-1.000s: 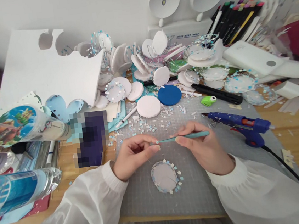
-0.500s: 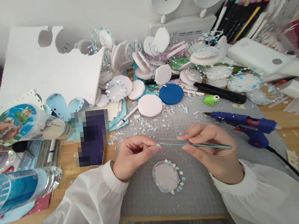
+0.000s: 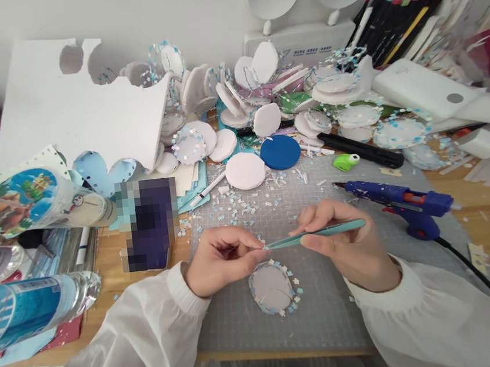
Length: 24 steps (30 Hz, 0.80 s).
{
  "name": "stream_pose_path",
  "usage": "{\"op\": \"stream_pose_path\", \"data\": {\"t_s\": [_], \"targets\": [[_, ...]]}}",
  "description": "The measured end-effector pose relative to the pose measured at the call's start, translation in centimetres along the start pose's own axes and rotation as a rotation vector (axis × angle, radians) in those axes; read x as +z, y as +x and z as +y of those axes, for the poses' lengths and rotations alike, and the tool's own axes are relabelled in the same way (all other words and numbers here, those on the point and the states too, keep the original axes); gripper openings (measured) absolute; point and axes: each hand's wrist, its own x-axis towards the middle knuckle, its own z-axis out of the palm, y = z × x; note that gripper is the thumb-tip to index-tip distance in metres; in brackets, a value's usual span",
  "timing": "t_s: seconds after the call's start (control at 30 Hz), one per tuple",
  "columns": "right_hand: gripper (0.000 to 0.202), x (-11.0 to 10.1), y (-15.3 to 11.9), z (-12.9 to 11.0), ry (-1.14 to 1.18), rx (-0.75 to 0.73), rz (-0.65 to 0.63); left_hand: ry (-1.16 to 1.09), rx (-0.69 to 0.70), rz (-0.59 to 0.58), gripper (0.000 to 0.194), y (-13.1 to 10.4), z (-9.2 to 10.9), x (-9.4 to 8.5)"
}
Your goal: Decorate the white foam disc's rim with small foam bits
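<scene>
Both arms [image 3: 129, 336] are angled inward, left hand [image 3: 222, 262] is pinched thumb-to-finger, right hand [image 3: 352, 251] is curled in kind of a pen grip, fingertips [image 3: 258, 256] basically pointed at each other.

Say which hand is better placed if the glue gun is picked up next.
Right, I'd judge: the right hand is nearer the glue gun, though it holds the tweezers. The left hand is farther away, at the tweezers' tips.

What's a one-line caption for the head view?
Right hand holds teal tweezers to the pinching left hand, near a round decorated piece.
</scene>
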Motion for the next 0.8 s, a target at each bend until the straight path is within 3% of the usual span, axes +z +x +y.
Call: {"op": "stream_pose_path", "data": {"t_s": [0.37, 0.8], "targets": [[0.013, -0.04, 0.06, -0.07, 0.018, 0.049, -0.045, 0.058, -0.027, -0.033, 0.018, 0.13, -0.07, 0.01], [0.013, 0.13, 0.31, -0.23, 0.115, 0.093, -0.015, 0.000, 0.029, 0.011, 0.008, 0.31, -0.21, -0.23]]}}
